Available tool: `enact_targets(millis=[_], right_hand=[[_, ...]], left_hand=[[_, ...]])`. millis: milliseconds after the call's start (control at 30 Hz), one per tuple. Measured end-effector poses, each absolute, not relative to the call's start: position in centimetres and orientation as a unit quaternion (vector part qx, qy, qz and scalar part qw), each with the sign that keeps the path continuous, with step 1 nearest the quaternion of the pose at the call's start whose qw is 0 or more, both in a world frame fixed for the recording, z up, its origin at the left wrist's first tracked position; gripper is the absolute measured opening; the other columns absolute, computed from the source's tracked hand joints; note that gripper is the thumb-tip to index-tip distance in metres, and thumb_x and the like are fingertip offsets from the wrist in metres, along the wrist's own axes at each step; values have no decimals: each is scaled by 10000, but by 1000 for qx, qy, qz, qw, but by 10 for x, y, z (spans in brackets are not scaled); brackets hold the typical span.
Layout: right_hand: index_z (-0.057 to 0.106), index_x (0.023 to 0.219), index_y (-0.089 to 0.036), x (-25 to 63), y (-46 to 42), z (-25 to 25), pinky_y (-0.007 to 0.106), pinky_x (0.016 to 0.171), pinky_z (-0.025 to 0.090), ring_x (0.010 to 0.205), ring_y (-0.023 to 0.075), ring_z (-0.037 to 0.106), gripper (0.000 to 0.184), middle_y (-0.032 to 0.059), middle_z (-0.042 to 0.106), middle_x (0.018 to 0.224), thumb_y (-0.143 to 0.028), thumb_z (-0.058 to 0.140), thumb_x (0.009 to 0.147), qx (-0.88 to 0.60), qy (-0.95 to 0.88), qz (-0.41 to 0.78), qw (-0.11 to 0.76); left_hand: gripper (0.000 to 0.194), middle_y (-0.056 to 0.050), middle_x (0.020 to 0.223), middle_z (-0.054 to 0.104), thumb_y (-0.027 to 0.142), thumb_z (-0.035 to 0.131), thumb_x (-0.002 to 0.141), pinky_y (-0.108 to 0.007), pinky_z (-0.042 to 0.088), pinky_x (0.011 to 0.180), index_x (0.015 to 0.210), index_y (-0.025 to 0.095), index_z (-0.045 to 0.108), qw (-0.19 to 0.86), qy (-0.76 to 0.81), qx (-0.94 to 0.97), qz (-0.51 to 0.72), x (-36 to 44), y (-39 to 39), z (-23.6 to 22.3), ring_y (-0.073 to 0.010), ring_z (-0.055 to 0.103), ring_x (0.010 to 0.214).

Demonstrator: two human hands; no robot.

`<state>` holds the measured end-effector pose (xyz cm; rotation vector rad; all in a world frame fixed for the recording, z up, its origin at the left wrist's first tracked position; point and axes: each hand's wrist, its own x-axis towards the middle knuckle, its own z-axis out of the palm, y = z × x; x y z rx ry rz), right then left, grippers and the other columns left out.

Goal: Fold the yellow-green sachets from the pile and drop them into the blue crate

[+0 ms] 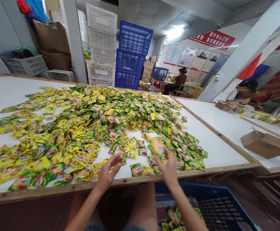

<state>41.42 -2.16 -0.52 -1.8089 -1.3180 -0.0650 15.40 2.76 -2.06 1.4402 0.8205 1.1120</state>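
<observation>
A large heap of small yellow and green packets [130, 109], many printed with a red fruit picture, spreads over the white tabletop [195, 118]. My right hand [167, 166] grips a yellow packet [157, 145] raised just above the heap; motion blurs it. Near the front edge, my left hand [109, 170] is open, its thumb apart from slightly curled fingers, with loose packets close by its fingertips. Between the hands lies a green packet [136, 170] on the white surface.
Below the table on the right stands a blue basket [217, 192] with packets inside. An open cardboard box [267, 142] rests on the neighbouring table. Wooden strips [217, 133] edge the tabletop. Stacked blue crates [132, 54] and white crates [101, 38] rise behind. Other people sit farther back.
</observation>
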Motion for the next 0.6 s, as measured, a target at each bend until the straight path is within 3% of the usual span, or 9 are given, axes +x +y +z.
enact_targets(millis=[67,133,167,300,433,600], right_hand=[[384,1270,-221,354,-38,-6,395,899,388,1077,258,463,591,121,491,1185,-358,614,743,-626,-653,97,415],[390,1280,-274,314,-46,-6,399,910,387,1075,261,462,677,89,498,1181,-341,695,678,-557,-725,165,370],[437,1245,-288,305,-47,-5,396,900,392,1059,259,471,636,77,508,1162,-336,705,670,-545,-740,177,351],[621,919,-227,338,-34,-9,382,794,405,900,245,526,153,85,575,945,-290,576,787,-657,-685,81,306],[609,686,-199,391,-21,-26,369,702,385,791,265,524,150,91,585,766,-330,680,673,-746,-629,-17,218],[552,681,-201,403,-17,-44,271,576,356,615,183,530,118,8,580,622,-240,653,634,-758,-601,78,240]], left_hand=[[472,-124,1017,665,428,605,737,-385,484,837,1121,154,580,567,346,598,449,154,28,-22,-267,610,955],[428,-117,967,688,440,628,711,-370,501,805,1017,140,633,581,372,565,453,151,28,-25,-275,620,940],[412,-114,957,694,438,629,711,-363,504,800,987,133,641,587,385,540,465,150,28,-26,-275,622,942],[405,-116,957,694,401,629,725,-365,506,797,1002,106,618,607,388,457,521,145,30,-28,-267,640,913],[323,-100,894,704,363,635,731,-365,499,813,935,112,640,613,369,475,512,147,31,-25,-247,653,853],[321,-87,853,709,380,627,733,-337,519,744,920,120,650,610,371,477,513,146,30,-23,-244,657,830]])
